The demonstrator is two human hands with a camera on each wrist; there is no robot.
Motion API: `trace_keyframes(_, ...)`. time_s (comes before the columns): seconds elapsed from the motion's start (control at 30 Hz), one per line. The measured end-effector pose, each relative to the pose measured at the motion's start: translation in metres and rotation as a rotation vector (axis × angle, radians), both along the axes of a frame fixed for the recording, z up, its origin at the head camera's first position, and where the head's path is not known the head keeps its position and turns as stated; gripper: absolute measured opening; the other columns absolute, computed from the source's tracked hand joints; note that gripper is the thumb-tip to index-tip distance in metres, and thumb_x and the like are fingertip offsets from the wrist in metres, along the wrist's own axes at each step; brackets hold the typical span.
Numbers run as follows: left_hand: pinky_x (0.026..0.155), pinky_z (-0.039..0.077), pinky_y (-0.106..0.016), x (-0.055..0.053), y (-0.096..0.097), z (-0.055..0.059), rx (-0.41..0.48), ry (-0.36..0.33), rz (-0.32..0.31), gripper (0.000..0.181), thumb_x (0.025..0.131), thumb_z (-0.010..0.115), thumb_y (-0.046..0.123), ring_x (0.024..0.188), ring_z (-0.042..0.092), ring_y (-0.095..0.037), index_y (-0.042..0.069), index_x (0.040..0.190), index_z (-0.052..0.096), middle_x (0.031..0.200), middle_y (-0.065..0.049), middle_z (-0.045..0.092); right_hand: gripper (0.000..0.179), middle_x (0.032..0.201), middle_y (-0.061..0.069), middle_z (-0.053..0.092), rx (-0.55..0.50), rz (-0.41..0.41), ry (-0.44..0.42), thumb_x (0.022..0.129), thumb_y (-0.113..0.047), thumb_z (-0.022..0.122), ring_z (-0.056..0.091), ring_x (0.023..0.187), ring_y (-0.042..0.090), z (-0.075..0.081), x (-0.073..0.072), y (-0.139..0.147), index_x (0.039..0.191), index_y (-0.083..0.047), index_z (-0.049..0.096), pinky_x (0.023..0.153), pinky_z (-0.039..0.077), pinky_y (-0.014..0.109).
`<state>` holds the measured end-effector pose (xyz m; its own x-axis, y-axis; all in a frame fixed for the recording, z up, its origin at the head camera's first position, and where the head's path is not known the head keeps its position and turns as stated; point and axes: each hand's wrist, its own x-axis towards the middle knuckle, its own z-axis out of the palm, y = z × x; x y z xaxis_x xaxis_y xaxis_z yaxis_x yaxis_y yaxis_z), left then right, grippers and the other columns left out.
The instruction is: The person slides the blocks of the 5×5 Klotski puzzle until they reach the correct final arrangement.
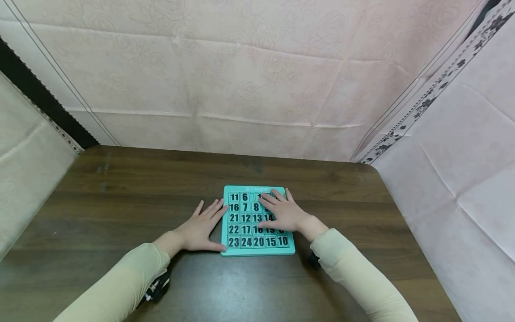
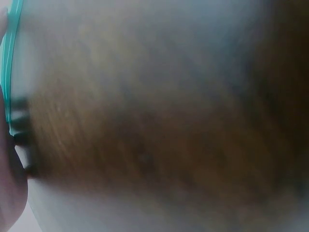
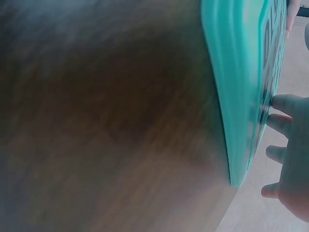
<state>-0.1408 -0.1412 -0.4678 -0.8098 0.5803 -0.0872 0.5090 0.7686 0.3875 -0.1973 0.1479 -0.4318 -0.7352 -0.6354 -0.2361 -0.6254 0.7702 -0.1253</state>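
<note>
A teal number slide puzzle with black numbers on white tiles lies flat on the wooden table. Along its left edge my left hand rests with fingers spread, thumb at the lower left corner and fingertips at the upper left side. Over the puzzle's right half lies my right hand, fingers extended across the tiles and covering several numbers at the upper right. In the right wrist view the puzzle's thick side shows, with the right fingers at its top face. The left wrist view catches only a strip of the teal edge.
The brown wooden table spreads around the puzzle. Pale patterned cloth hangs behind it, with more cloth on the right side. Dark wrist devices sit under both sleeves.
</note>
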Motion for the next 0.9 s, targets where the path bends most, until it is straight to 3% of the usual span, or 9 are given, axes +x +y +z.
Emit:
trace_keyframes(0.33, 0.113, 0.000, -0.059, 0.001, 0.001, 0.000, -0.005, -0.010, 0.004, 0.110, 0.072, 0.051, 0.078, 0.146, 0.006, -0.030, 0.011, 0.151, 0.015, 0.159, -0.009, 0.003, 0.083, 0.157, -0.001, 0.018, 0.006, -0.001, -0.006, 0.085, -0.070, 0.041, 0.006, 0.147, 0.027, -0.001, 0.000, -0.009, 0.150, -0.023, 0.021, 0.113, 0.000, 0.060)
trace_keyframes(0.67, 0.113, 0.001, -0.059, 0.001, 0.001, 0.001, -0.004, 0.007, 0.002, 0.111, 0.072, 0.052, 0.078, 0.146, 0.007, -0.030, 0.010, 0.151, 0.015, 0.159, -0.009, 0.004, 0.081, 0.156, 0.007, 0.021, -0.085, -0.077, -0.027, 0.087, -0.063, 0.048, 0.008, 0.146, 0.033, 0.008, -0.003, 0.020, 0.150, -0.018, 0.025, 0.112, -0.001, 0.062)
trace_keyframes(0.9, 0.113, 0.001, -0.059, 0.000, 0.000, 0.000, -0.001, 0.011, 0.001, 0.111, 0.072, 0.052, 0.078, 0.146, 0.007, -0.030, 0.011, 0.151, 0.014, 0.159, -0.009, 0.003, 0.086, 0.157, 0.007, 0.019, -0.034, -0.100, -0.033, 0.085, -0.067, 0.046, 0.008, 0.146, 0.031, 0.003, 0.001, 0.033, 0.150, -0.016, 0.022, 0.112, -0.001, 0.062)
